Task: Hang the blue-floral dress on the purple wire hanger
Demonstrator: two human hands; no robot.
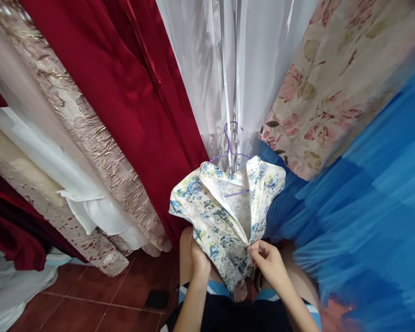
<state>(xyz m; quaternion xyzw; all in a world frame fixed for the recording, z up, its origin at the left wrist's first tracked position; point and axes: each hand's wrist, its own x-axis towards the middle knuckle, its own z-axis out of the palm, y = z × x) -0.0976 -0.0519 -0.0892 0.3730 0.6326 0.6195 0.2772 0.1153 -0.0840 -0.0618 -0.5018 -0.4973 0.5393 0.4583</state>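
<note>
A small short-sleeved blouse (209, 216), white with blue and yellow flowers, hangs on a purple wire hanger (228, 147) in front of me. Its front gapes in a V, with pale edges and the lining showing. My right hand (268, 260) pinches the blouse where the two edges meet at the V's bottom; whatever small fastening lies there is hidden by the fingertips. At the lower left side of the blouse, my left hand (200, 258) holds the cloth, its fingers mostly hidden behind it. The blouse's lower end hangs over my lap.
Long garments hang close all round: a dark red satin one (124, 78), white satin (197, 50), a pink-flowered cloth (318, 115), blue tulle (373, 207) and textured pinkish cloth (90, 133). A small dark flat object (157, 299) lies on the red tiled floor (90, 306).
</note>
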